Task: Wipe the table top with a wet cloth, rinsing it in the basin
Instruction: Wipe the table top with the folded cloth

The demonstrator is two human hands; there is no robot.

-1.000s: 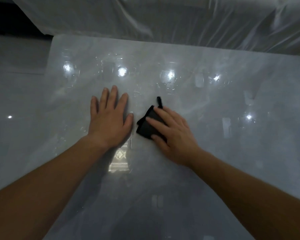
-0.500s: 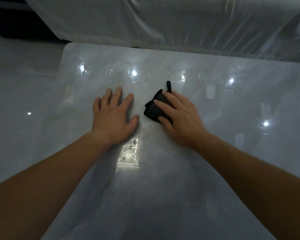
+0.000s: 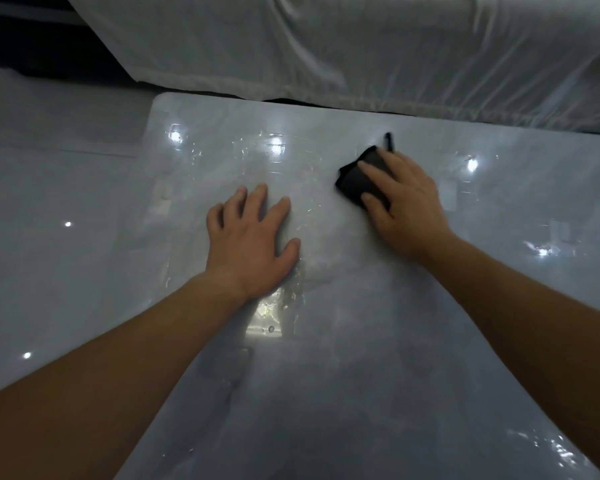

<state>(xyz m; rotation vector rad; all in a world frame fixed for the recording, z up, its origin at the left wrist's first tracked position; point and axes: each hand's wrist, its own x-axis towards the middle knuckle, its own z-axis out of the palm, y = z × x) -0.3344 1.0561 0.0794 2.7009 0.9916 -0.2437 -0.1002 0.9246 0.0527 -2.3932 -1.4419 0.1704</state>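
A folded black cloth (image 3: 355, 178) lies on the glossy grey marble table top (image 3: 361, 375), toward its far edge. My right hand (image 3: 406, 206) presses flat on the cloth with straight fingers; a short black loop (image 3: 388, 141) of the cloth sticks out beyond the fingertips. My left hand (image 3: 250, 244) rests flat on the table, fingers spread, to the left of the cloth and apart from it. Wet streaks shine on the surface around both hands. No basin is in view.
Furniture under a white plastic sheet (image 3: 361, 53) stands just behind the table's far edge. The table's left edge runs diagonally past my left forearm, with glossy floor (image 3: 49, 220) beyond it. Ceiling lights reflect on the table and floor.
My right hand has slid the cloth away from me and to the right, widening the gap to my left hand. My left hand has stayed flat on the table.
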